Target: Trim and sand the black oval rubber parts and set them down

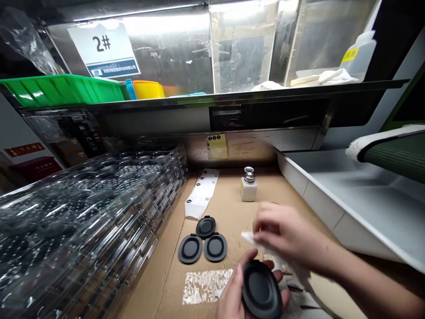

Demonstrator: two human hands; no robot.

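In my left hand (234,290) lies a round black plastic lid (260,288), its fingers wrapped round the edge. Just above it, my right hand (279,228) is closed on a white cloth (249,238), blurred a little by motion. Part of the cloth hangs below the wrist. To the left, three similar black round pieces, one of them a black lid (215,247), rest close together on the cardboard (169,283). A small white pump bottle (249,186) with a metal top stands beyond my right hand.
Stacked clear plastic trays (99,212) fill the left side. A strip of white labels (202,192) lies behind the black pieces. On the right are a white bin (338,208) and a green conveyor belt (398,153). A shelf above holds a green basket (66,91) and a plastic bottle (360,55).
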